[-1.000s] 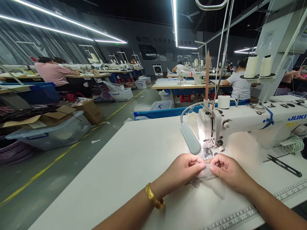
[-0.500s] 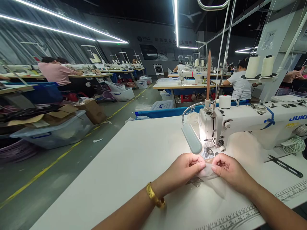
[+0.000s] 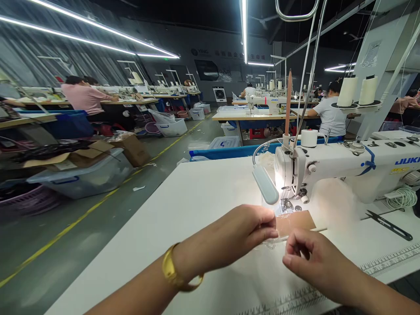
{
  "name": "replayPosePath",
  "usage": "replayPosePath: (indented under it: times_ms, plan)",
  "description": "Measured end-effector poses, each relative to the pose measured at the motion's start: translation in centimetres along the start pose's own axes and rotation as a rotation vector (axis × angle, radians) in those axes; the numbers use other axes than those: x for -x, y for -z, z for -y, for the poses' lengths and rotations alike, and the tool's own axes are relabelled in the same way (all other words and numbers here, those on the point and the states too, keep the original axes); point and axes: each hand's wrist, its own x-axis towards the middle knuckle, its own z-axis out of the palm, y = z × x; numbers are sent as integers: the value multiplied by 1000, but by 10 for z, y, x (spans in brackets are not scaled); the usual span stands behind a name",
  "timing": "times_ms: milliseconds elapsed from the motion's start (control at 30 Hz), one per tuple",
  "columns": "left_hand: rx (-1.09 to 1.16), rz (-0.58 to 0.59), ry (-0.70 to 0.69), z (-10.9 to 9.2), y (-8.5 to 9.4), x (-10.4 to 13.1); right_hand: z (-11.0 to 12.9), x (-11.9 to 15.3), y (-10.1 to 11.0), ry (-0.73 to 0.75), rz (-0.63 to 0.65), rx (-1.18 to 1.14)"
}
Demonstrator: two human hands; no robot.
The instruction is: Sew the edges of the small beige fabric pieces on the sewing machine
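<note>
Okay, so in the head view, the left hand (image 3: 243, 232) is pinched shut at the left end of a flat, smooth tan piece (image 3: 298, 222), lower right of centre, with crinkly see-through material (image 3: 269, 244) at its fingertips. The right hand (image 3: 320, 259) is loosely curled just below that piece; can't tell if it's pinching anything. The tan piece lies on the smooth white tabletop (image 3: 157, 218), right by the presser foot of a glossy white sewing machine (image 3: 337, 164). Chunky gold-coloured bangle (image 3: 170, 267) on the left wrist, slim black snips (image 3: 390, 225) over at the right, pale looped cord (image 3: 400, 197) above those.
</note>
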Motion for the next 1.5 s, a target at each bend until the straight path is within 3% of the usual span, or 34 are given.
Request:
replayPosePath:
  times_ms: [133,233,367,500,667,733,833,900,1000,1133,1500]
  plan:
    - [-112,-90,-65,29,-17,-33,-16,-20,-10,69,-134,344]
    - [-116,-93,-73,55,-33,-59,-33,-33,-8,171,-230,619]
    - [-80,-72,-86,72,-40,-75,-34,-33,13,183,-138,645]
    - [-58,-66,-89,75,-38,-77,-26,-34,34,274,-65,527]
    - [-54,-41,-67,73,-33,-80,-43,-44,31,527,-46,654]
    - [-64,-121,-74,66,-30,-78,-52,-46,26,568,-68,703]
    - [-101,-367,-57,51,-28,-67,-58,-45,23,589,-99,706]
    - [-146,-464,-44,42,-33,-58,-59,-45,23,610,-109,694]
    - [-223,-407,-95,42,-46,-47,-60,-45,24,642,-127,679]
    - [-314,-346,-156,55,-60,-40,-62,-45,23,669,-145,663]
    - [-411,-440,-301,71,-59,-47,-59,-48,19,580,-170,683]
